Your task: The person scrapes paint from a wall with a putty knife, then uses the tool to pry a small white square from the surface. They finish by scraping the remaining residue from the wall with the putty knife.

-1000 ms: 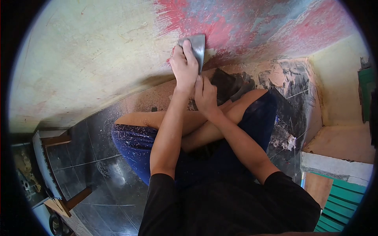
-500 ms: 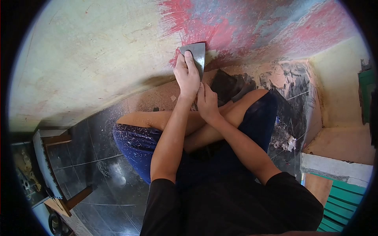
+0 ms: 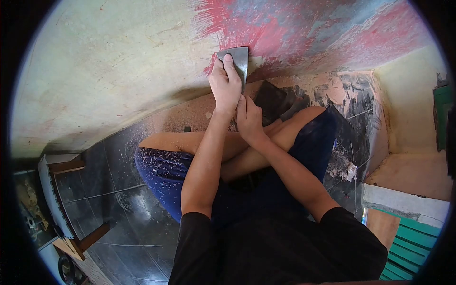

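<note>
A metal scraper [image 3: 241, 61] has its wide blade edge against the wall [image 3: 133, 57], at the border between pale yellow paint and a scraped red and blue-grey patch [image 3: 280, 33]. My left hand [image 3: 224, 88] is closed on the scraper, its thumb lying along the blade. Just below, my right hand [image 3: 249, 115] is closed around the lower end of the scraper by my left wrist. The handle is hidden by my hands. Paint flakes lie over my dark blue shorts [image 3: 159, 173] and crossed legs.
Dark floor tiles [image 3: 128, 228] carry dust and scrapings. A crumpled dark cloth-like thing [image 3: 275, 102] lies beyond my knees. On the left stands a saw [image 3: 53, 199] with a wooden frame piece beside it. A green slatted panel [image 3: 413, 244] is under a ledge at the lower right.
The scraper and both hands have shifted slightly upward along the wall. My grip looks the same.
</note>
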`<state>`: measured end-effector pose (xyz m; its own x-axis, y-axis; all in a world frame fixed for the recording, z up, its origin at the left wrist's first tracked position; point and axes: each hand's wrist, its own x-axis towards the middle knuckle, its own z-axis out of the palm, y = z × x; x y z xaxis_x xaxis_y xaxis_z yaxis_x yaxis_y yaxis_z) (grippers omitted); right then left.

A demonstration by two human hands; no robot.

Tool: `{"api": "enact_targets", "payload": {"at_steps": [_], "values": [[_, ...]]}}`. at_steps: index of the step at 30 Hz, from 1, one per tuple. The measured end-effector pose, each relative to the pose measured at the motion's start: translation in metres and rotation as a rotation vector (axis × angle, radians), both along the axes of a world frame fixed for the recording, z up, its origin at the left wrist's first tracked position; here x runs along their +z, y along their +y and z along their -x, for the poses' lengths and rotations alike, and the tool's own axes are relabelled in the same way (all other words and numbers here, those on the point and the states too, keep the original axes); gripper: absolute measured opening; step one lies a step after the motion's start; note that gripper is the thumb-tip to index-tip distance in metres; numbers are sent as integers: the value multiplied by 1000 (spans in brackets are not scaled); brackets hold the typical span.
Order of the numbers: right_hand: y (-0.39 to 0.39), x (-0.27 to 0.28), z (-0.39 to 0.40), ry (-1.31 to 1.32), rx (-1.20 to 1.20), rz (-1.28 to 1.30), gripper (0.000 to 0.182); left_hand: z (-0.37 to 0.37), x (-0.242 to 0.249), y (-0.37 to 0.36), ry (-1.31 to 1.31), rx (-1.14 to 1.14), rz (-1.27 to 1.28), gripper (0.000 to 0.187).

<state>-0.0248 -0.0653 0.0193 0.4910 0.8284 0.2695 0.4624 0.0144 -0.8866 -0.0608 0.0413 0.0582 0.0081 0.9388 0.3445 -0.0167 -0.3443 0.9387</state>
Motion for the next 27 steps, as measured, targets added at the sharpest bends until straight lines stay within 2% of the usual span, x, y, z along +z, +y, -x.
{"api": "enact_targets", "payload": {"at_steps": [9,13,15,16,19,21,24,27], "values": [[12,-2,-5,-72,-8,-99,30,-4,12,9,29,79,-131,45],[25,16,-8,-143,4,-190,28,-3,30,12,37,50,-53,45],[18,18,-2,28,12,-122,28,-5,32,8,-30,42,-72,46],[13,13,-2,27,18,-119,28,-6,25,6,-87,26,-72,46],[3,-2,-1,5,19,-11,28,-2,7,-1,-35,44,-13,47],[-2,-6,-1,-33,-3,5,38,-2,2,-5,-19,27,18,47],[-1,-5,1,-71,-26,-65,39,-3,2,-4,-35,24,27,47],[-1,-2,1,-24,-12,-20,31,-2,5,-4,-29,33,18,48]]}}
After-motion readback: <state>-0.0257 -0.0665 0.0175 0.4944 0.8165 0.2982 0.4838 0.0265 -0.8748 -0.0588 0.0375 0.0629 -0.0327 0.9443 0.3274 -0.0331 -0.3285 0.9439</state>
